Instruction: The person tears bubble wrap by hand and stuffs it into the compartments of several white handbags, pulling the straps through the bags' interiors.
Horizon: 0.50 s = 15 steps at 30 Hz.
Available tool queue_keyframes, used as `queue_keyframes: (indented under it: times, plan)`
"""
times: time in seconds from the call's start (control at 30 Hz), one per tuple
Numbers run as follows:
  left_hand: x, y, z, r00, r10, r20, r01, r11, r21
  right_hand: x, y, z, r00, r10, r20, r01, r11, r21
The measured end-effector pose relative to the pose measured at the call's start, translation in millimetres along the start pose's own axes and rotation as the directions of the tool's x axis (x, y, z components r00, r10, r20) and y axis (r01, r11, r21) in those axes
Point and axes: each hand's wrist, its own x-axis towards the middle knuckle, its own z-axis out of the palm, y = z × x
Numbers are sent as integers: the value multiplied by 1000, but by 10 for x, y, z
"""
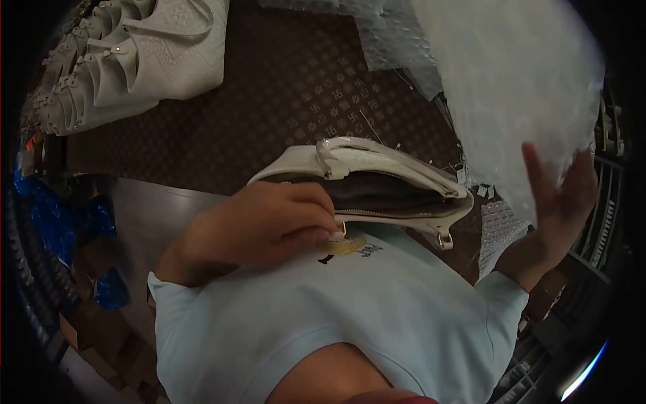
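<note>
A cream handbag (pixel 397 225) lies at the table's near edge, against my shirt, its zipped top gaping on a dark lining. My left hand (pixel 269 219) is over the bag's near rim with curled fingers. Its fingertips come together beside a small metal ring on the bag; what they pinch, if anything, cannot be made out. On the right, my right hand (pixel 562 195) grips the lower part of a large whitish sheet of bubble wrap (pixel 518 81), which stands up above it. The sheet partly covers those fingers.
Several cream handbags (pixel 168 57) stand in a row at the back left of the brown patterned table (pixel 269 87). More bubble wrap (pixel 397 40) lies at the back. Small white tags (pixel 474 185) lie right of the bag. Blue plastic (pixel 57 222) and cardboard boxes (pixel 101 330) are low on the left.
</note>
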Motion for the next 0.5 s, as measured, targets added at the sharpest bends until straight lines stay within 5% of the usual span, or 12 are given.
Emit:
queue_keyframes:
  times: [0.07,0.1,0.17,0.27,0.5]
  plan:
    - [84,-19,-32,1000,-19,2,19,1000,-1,-221,-46,46,999,-42,-2,41,987,-157]
    - [102,-112,-22,999,-44,18,44,999,-4,-248,-205,136,967,-122,225,143,986,-80]
    - [72,-275,23,998,-57,36,57,998,-19,-279,-478,310,744,-308,594,289,948,129]
    - [35,-427,64,993,-82,84,87,995,-49,-478,-469,608,658,-157,736,256,967,-22]
    - [90,-424,156,978,-142,152,141,990,15,-201,-298,925,855,-151,496,189,982,-27]
